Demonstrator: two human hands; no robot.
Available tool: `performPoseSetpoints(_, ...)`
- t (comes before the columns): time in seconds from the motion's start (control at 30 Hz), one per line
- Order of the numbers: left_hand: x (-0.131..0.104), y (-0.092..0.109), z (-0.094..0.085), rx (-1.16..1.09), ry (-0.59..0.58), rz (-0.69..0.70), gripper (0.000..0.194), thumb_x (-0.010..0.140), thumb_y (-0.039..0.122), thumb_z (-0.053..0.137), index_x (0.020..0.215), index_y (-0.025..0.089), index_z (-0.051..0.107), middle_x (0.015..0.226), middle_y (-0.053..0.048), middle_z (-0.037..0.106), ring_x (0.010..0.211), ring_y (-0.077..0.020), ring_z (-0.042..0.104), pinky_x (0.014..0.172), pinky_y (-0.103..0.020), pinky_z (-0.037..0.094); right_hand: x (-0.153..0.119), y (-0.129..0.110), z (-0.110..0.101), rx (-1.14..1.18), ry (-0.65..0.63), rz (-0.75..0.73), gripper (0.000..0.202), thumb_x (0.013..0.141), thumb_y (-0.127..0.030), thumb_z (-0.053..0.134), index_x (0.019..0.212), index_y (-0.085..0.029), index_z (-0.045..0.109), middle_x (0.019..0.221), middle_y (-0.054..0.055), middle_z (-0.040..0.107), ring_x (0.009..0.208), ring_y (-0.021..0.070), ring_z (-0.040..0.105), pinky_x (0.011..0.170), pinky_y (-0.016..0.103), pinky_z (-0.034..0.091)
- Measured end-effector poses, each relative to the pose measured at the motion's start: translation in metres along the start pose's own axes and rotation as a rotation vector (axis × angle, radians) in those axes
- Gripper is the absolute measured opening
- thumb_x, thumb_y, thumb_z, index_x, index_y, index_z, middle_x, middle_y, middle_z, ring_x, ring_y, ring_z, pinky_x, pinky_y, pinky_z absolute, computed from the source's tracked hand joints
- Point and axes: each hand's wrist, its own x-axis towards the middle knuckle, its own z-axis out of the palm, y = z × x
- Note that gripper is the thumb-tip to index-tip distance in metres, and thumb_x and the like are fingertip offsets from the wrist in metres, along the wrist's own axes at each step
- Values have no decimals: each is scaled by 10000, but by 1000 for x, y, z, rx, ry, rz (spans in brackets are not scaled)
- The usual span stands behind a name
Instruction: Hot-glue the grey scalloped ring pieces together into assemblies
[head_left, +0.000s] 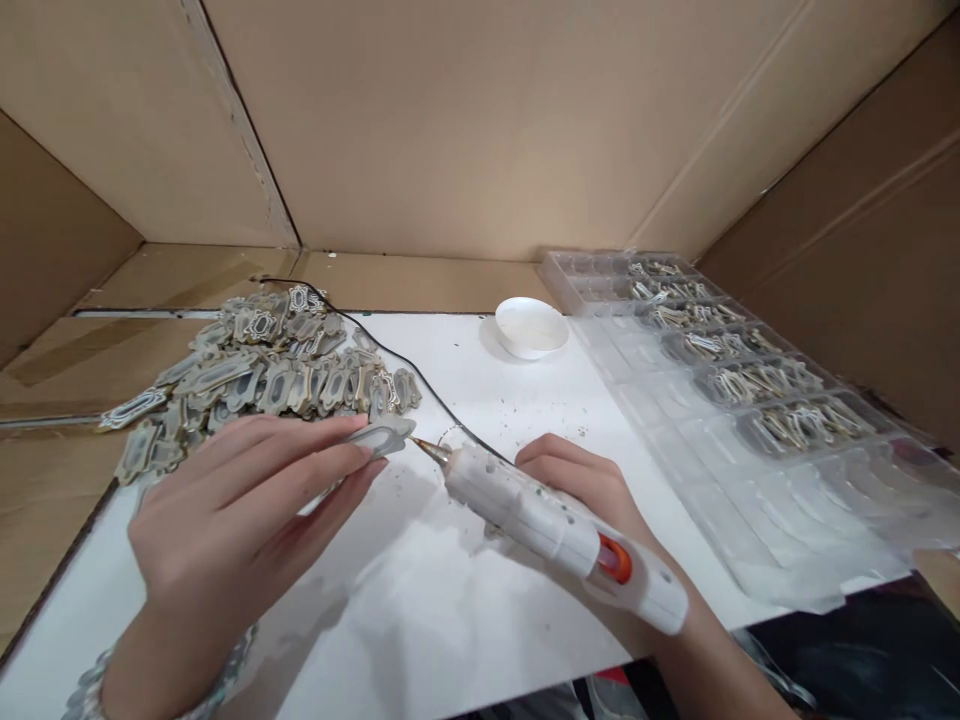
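Between the thumb and fingers of my left hand (255,510) is a thin grey plate with a wavy outline (386,436), tilted on edge. My right hand (577,475) is closed round a white hot glue gun (525,510), partly hidden behind its body. The metal nozzle (431,450) points left and sits at the right end of the plate, touching it or very close. Behind my left hand lies a heap of similar grey plates (277,385), some with pale ornate frames on them.
A small white bowl (531,330) stands at the back. On the right is a clear compartment tray (667,450) with framed pieces in several slots. A black cord (405,358) runs past the heap. Cardboard walls (480,120) enclose the white work surface (420,600).
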Motion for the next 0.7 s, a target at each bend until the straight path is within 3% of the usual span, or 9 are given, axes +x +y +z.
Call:
performPoseSetpoints(0.07,-1,0,-3,20,-13,11,97,913,244,653,877,330,677,911,33,788,735,-200,705,694,-409,548,0,0,2,-13,-10,-5,135,821,-64,614,829,-193,653,875,31,645,750,130,656,670,217,507)
performPoseSetpoints(0.2,1,2,-10,36,-148,52,107,911,202,655,921,304,687,970,-3,794,771,-222,717,717,-423,571,0,0,5,-20,-7,-5,137,805,-56,628,813,-190,656,857,22,646,739,122,658,662,203,499)
performPoseSetpoints(0.3,3,3,-11,33,-140,92,124,880,177,692,933,288,706,955,-7,797,763,-219,724,708,-408,576,-1,2,6,-8,-18,22,112,806,-86,620,812,-193,651,851,16,641,730,120,652,656,203,494)
performPoseSetpoints(0.7,-3,7,-13,36,-170,12,107,927,221,643,959,296,712,993,1,789,834,-222,729,781,-427,602,-2,2,7,-18,-48,72,76,822,-135,592,799,-198,626,843,22,629,727,139,636,635,228,481)
